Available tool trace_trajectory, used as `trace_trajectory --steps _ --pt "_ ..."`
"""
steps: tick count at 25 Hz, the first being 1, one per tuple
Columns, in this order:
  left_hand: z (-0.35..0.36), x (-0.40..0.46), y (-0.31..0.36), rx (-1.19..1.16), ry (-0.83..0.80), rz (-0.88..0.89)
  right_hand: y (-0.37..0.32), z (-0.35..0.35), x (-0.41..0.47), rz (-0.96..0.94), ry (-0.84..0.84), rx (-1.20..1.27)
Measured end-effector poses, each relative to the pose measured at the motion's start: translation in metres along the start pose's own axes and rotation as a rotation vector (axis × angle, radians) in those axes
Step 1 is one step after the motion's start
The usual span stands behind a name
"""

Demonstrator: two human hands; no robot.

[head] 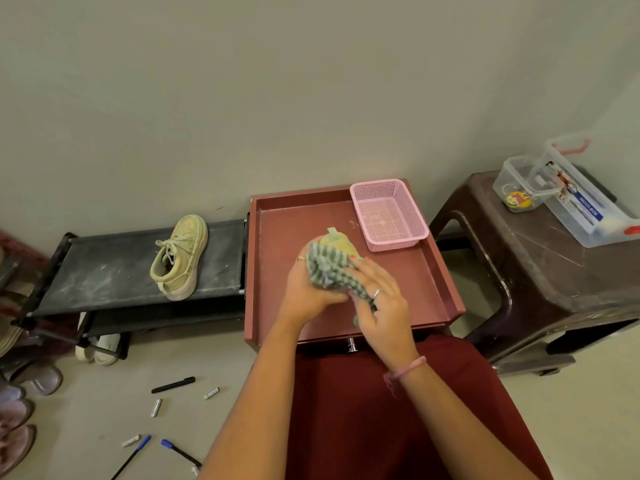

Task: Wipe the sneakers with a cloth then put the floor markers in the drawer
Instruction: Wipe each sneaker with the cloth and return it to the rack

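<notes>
Plain wall behind; a red tray-topped cabinet (429,271) stands at centre frame. Over it, the left hand (304,292) grips a sneaker (337,242) from below to steady it, while the right hand (377,296) presses a striped cloth (325,270) across it with fingers nearly straight — wiping appears under way. The second sneaker (180,258) waits on the black rack (104,271), left of centre (apparently untouched). Markers (173,384) lie on the floor, lower left — well apart from both hands.

Bare forearms, maroon garment (381,410) — rings, red nails, pink wrist thread (405,370).
</notes>
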State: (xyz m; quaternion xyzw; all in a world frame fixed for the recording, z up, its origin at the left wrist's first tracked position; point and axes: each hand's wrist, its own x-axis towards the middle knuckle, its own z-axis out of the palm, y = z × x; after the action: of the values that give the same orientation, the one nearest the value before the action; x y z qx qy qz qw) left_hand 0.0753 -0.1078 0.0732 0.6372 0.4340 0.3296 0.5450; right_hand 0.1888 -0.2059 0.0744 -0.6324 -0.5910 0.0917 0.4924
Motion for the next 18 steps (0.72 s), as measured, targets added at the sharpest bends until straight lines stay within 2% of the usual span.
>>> trace_trajectory --steps 6,7,8,10,12,16,18 --pt "0.006 0.002 0.008 -0.035 -0.028 -0.031 -0.009 0.003 0.033 0.528 0.209 0.282" --pt "0.006 0.003 0.005 -0.031 -0.029 -0.030 -0.009 0.003 0.031 0.525 0.214 0.283" --pt "0.006 0.004 0.002 -0.019 -0.027 -0.037 -0.010 0.004 0.023 0.434 0.200 0.220" --pt "0.002 0.007 -0.004 0.001 -0.035 -0.008 -0.010 0.009 0.002 0.123 0.089 0.018" --pt "0.001 0.005 -0.007 0.038 -0.034 0.027 -0.003 0.010 -0.006 -0.017 0.023 0.002" --pt "0.006 -0.004 0.007 -0.060 0.048 -0.006 -0.006 0.008 0.013 0.202 0.104 0.170" --pt "0.002 -0.006 0.007 -0.074 0.033 -0.004 -0.011 0.010 0.020 0.346 0.096 0.325"
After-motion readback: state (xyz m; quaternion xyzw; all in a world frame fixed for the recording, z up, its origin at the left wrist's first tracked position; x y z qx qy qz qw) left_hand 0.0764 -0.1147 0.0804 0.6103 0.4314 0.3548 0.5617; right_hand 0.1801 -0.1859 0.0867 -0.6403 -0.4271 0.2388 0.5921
